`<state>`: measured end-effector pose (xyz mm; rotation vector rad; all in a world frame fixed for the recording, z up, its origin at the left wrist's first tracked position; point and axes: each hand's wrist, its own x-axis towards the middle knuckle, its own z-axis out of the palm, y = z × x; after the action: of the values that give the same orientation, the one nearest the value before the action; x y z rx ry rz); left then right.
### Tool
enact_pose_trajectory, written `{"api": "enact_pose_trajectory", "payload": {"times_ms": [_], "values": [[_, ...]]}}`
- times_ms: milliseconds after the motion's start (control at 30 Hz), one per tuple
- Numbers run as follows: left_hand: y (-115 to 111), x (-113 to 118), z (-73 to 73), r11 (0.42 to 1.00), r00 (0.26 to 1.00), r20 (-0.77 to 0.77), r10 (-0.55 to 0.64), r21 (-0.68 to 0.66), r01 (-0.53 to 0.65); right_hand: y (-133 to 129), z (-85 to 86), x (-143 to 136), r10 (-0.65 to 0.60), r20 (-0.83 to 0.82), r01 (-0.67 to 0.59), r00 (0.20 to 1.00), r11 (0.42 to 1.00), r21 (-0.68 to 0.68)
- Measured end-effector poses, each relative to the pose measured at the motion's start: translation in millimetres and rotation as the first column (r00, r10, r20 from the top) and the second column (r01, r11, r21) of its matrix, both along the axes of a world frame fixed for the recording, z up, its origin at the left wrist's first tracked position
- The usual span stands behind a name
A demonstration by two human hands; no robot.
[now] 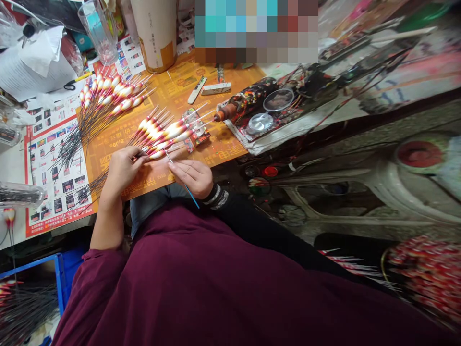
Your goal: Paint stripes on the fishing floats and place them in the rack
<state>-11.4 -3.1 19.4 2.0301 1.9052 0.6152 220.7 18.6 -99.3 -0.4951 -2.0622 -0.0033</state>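
My left hand [127,166] is closed, thumb and fingers pinched at the dark stems of a fan of fishing floats [154,130] with red, yellow and white bodies. The nearest float [157,154] sticks out from my fingertips over the table edge. In my right hand [196,177] is a thin paintbrush [191,195] with a blue handle, gripped like a pen. Its tip meets or nearly meets the end of that nearest float; I cannot tell which. A second bunch of floats [108,93] lies further back to the left.
A paint-spattered block [196,129] and two pale bars [216,88] rest on the orange table [104,144]. Further right are a round clear dish [260,123] and a paint-crusted tool. A glass mug [99,33] stands at the back. More floats fill a blue crate [59,283] below left.
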Motion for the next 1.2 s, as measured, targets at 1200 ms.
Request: {"api": "enact_pose_trajectory", "payload": {"times_ms": [1200], "values": [[-0.6,-0.2,-0.5,1.0,1.0,0.014,0.003,0.002,-0.003,-1.3,4.9,0.9,0.006,-0.041,-0.004,0.999,0.999,0.032]]}}
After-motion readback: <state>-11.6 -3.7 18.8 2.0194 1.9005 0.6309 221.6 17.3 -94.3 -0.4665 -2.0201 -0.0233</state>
